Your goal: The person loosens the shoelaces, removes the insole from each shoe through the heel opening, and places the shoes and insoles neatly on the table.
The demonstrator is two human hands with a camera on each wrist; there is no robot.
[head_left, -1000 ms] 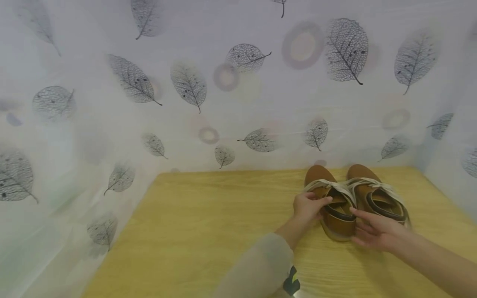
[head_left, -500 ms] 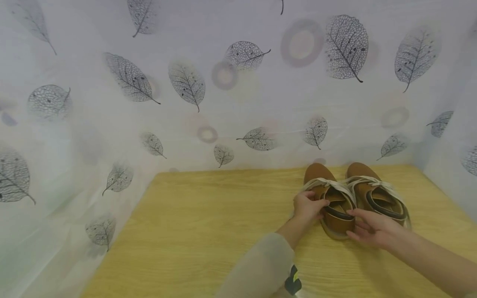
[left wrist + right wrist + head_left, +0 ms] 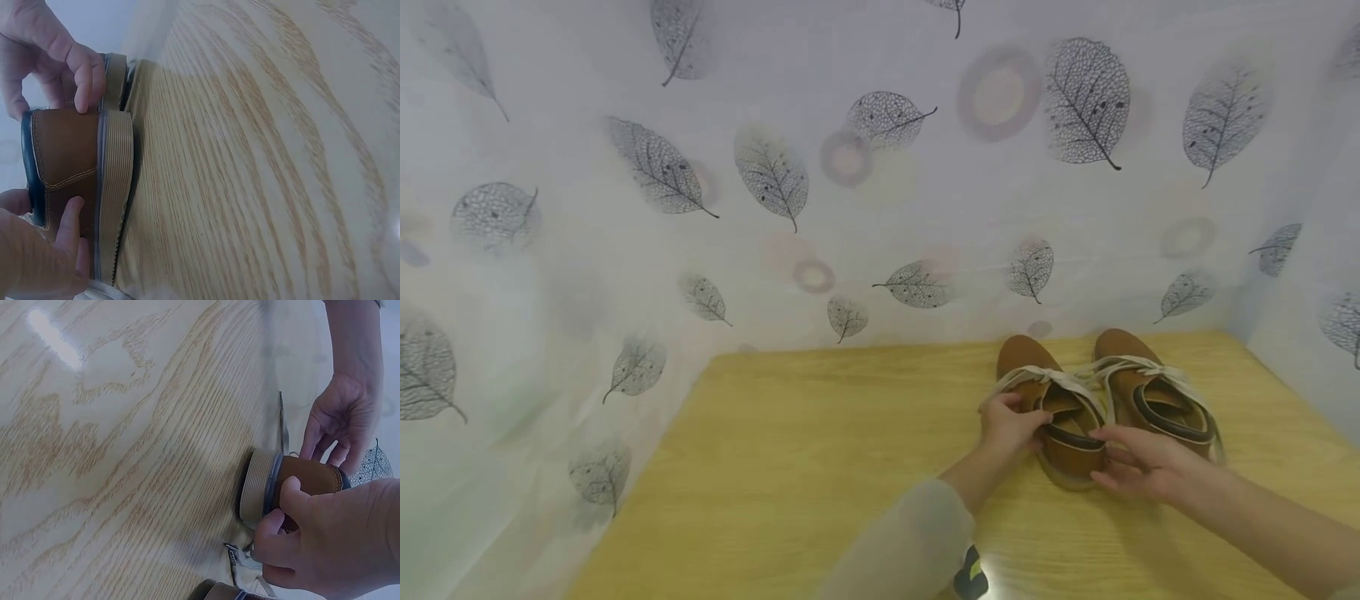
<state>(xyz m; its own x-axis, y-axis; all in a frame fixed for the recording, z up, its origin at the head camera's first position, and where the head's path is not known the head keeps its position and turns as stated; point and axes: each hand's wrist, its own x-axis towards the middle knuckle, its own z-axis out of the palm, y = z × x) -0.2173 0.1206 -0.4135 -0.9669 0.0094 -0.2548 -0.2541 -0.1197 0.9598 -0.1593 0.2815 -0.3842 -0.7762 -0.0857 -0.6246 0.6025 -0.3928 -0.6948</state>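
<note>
Currently, lower right of the frame: one brown shoe [image 3: 1075, 458], left of its mate [image 3: 1129, 393]. My left hand [image 3: 1006, 428] and right hand [image 3: 1142, 464] are pinching opposite sides of its collar [image 3: 1070, 441]; equal pressure, sole [image 3: 115, 187] level, laces [image 3: 1032, 372] unsnagged advised.

A booth-like space, home or studio unclear: wood-grain surface [image 3: 820, 467], pale leaf-print sheeting [image 3: 925, 217] on three sides.

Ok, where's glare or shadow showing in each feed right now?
Head: soft shadow below the right hand, small glare on the wood-grain tabletop at frame bottom; left wrist: bluish cast, glare cut off by the right edge; right wrist: bright glare streak upper left, away from the held shoe.
</note>
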